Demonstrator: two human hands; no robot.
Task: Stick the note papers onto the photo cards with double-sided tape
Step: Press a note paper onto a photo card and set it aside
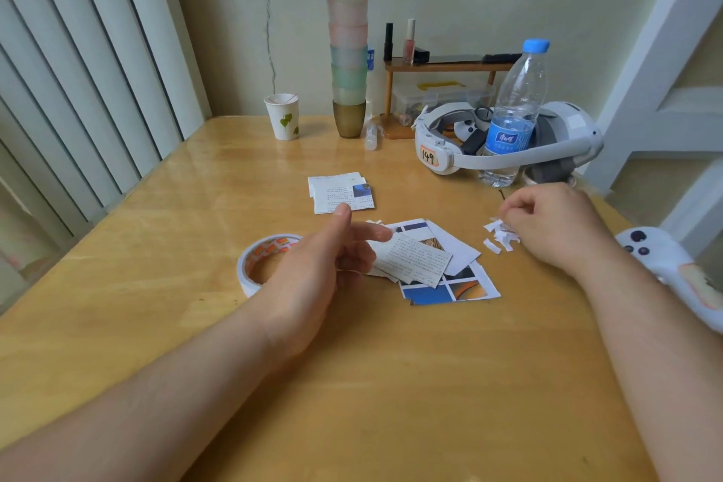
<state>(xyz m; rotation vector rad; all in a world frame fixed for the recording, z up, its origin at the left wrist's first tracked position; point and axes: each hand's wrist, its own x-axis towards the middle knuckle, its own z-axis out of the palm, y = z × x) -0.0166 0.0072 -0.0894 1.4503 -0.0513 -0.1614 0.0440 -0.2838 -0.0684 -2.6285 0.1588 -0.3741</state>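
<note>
Head view, left hand: I see my left hand [332, 250] hovering over the wooden table [156, 246], thumb raised, forefinger stretched toward the note paper, the other fingers loosely curled. It holds nothing that I can make out.

Head view, right hand: my right hand [547, 223] sits at the right of the table, fingertips curled down and pinched at a small heap of white paper scraps [499, 235]. I cannot tell whether a scrap is actually caught between the fingers.

Note paper: one printed note paper [414, 260] lies tilted on top of the photo cards, just beyond my left forefinger.

Photo cards: a loose, overlapping pile of photo cards [450, 286] lies mid-table, blue and orange panels showing at its near edge.

Second pile: a smaller stack of papers [340, 192] lies farther back, apart from the main pile, with a blue picture corner showing.

Tape: the roll of double-sided tape [266, 258] lies flat on the table, partly hidden behind my left hand.

Back of table: a paper cup [282, 115], a tall stack of coloured cups [348, 39], a small wooden shelf [442, 68] with little bottles on it.

Right side: a white headset [504, 141] marked 149, with a water bottle [512, 110] standing inside its band, and a white controller [665, 262] near my right forearm.
</note>
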